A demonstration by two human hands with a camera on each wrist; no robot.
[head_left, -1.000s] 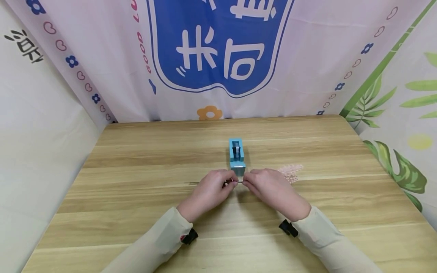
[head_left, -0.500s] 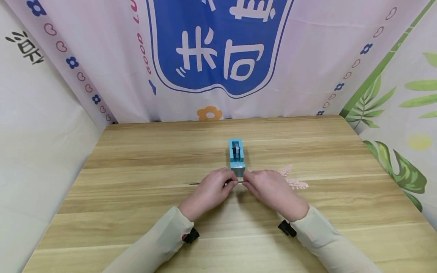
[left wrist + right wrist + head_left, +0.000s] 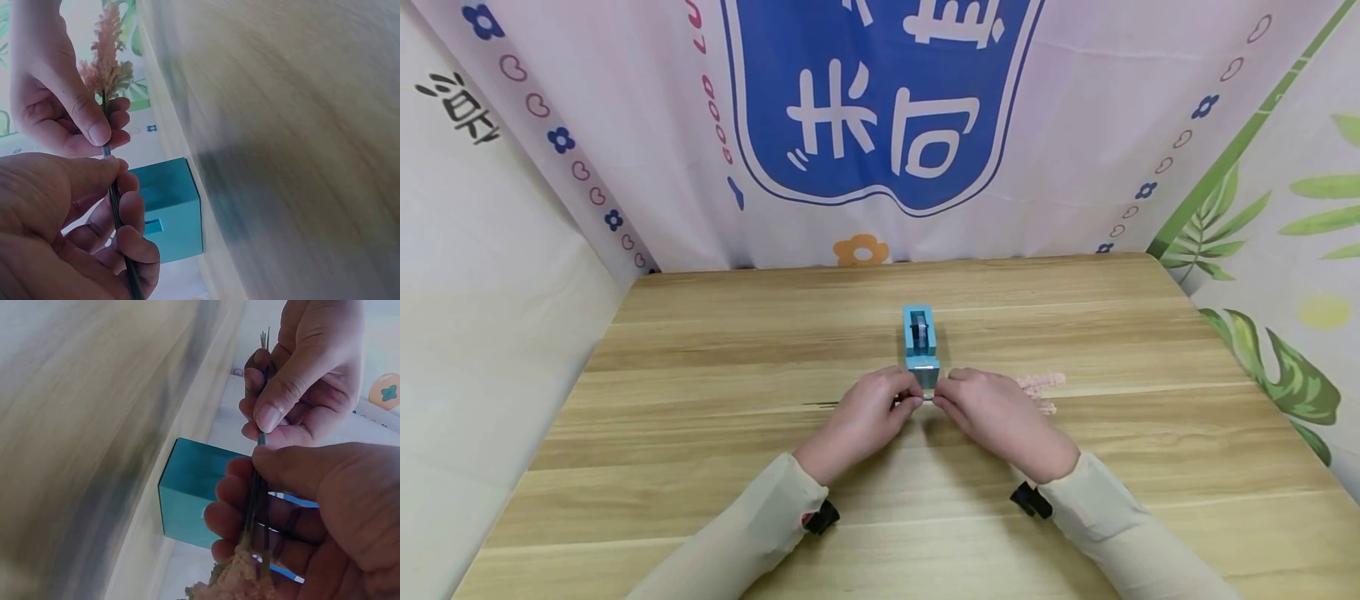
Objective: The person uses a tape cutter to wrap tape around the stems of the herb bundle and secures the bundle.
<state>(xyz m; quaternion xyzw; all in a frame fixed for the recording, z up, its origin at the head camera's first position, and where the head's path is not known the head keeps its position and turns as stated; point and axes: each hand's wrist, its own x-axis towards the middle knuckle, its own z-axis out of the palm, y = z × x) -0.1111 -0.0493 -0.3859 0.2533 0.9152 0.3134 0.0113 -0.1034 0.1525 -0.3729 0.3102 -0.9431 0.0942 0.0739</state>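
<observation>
A thin bunch of dark stems (image 3: 115, 203) runs crosswise between both hands, with feathery pink flower heads (image 3: 1041, 383) at its right end. My left hand (image 3: 867, 418) pinches the stems between thumb and curled fingers; bare stem ends (image 3: 822, 404) stick out to its left. Close beside it, my right hand (image 3: 1003, 417) pinches them just below the flowers, which show large in the right wrist view as pink sprays (image 3: 234, 578) with some green. A shiny pale band (image 3: 262, 439) shows on the stems between the thumbs. The fingers cover much of the stems.
Just beyond the fingertips stands a blue tape dispenser (image 3: 922, 367) with a clear tape roll (image 3: 919, 329) in it. The wooden table (image 3: 715, 350) reaches back to a printed curtain (image 3: 655, 167). A black camera (image 3: 1032, 500) sits on the right wrist.
The flower heads have turned and spread differently behind the right hand, and the stem ends at the left have shifted slightly. Both hands stay nearly in place; the tape dispenser has not moved.
</observation>
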